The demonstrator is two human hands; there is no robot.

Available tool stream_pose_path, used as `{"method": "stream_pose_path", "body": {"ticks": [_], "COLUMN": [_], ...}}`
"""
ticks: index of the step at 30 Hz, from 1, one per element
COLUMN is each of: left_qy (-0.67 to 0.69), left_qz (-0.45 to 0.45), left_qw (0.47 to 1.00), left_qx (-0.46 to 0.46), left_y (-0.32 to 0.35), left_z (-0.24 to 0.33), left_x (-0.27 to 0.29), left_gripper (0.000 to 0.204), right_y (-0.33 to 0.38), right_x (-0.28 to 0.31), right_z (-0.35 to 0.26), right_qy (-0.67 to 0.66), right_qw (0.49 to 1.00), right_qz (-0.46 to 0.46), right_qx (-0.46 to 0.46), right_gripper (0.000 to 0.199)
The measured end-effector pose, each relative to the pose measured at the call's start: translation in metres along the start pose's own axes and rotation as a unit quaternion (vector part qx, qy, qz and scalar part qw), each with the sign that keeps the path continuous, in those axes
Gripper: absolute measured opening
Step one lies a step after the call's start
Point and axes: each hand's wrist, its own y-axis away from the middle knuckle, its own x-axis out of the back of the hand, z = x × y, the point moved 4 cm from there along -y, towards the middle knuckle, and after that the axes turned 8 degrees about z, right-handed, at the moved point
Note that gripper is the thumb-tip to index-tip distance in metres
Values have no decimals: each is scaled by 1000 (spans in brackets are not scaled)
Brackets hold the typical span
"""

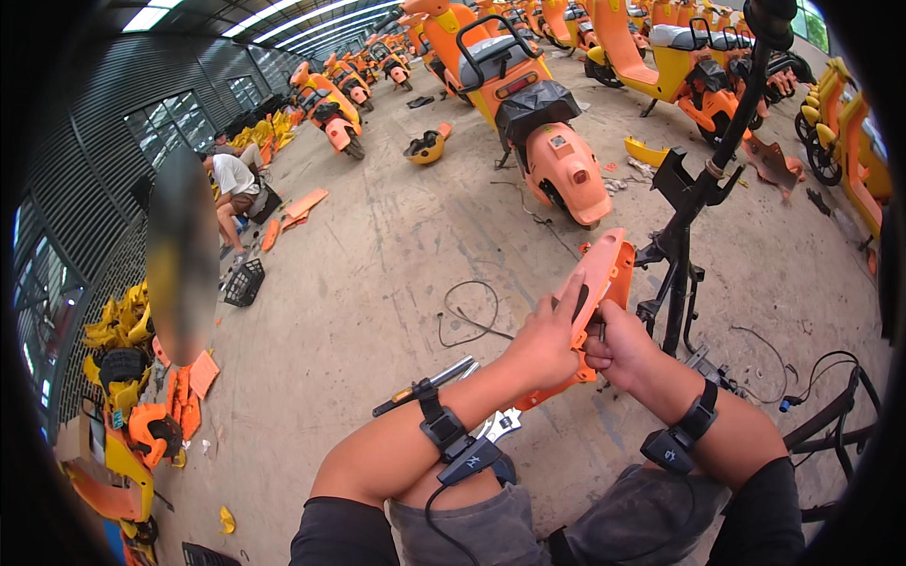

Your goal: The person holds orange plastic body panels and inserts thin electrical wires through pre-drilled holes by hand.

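Note:
Both of my hands are at an orange plastic scooter panel (604,269) above the floor, in front of my knees. My left hand (545,344) is closed on its near side, with the index finger stretched along the surface. My right hand (618,347) is closed in a pinch at the panel's inner edge. A small dark piece shows at its fingers, too small to name. Beneath my left forearm lie an adjustable wrench (500,426) and a long bar-shaped tool (415,389). Beside the panel stands a bare black scooter frame (678,241).
Orange and yellow scooters (566,170) fill the back and right. A helmet (425,147) and a looped cable (462,330) lie on the concrete floor. Plastic parts (184,396) are piled at left, near a black basket (244,283). A person (234,179) sits farther back.

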Motion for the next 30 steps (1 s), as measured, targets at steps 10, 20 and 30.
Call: {"method": "stream_pose_path", "body": {"ticks": [10,20,30], "left_qy": [60,74,88], "left_qz": [12,10,-5], "left_qw": [997,995,992], "left_qx": [38,65,88], "left_y": [-8,-8,-5], "left_z": [-24,-25,-22], "left_x": [-6,-7,-3], "left_gripper": [100,100,101], "right_y": [0,0,3], "right_x": [4,5,4], "right_z": [-11,-20,-22], "right_qy": [80,134,128], "right_qw": [992,984,987], "right_qz": [39,25,13], "right_qx": [87,111,97], "right_gripper": [17,17,17]}}
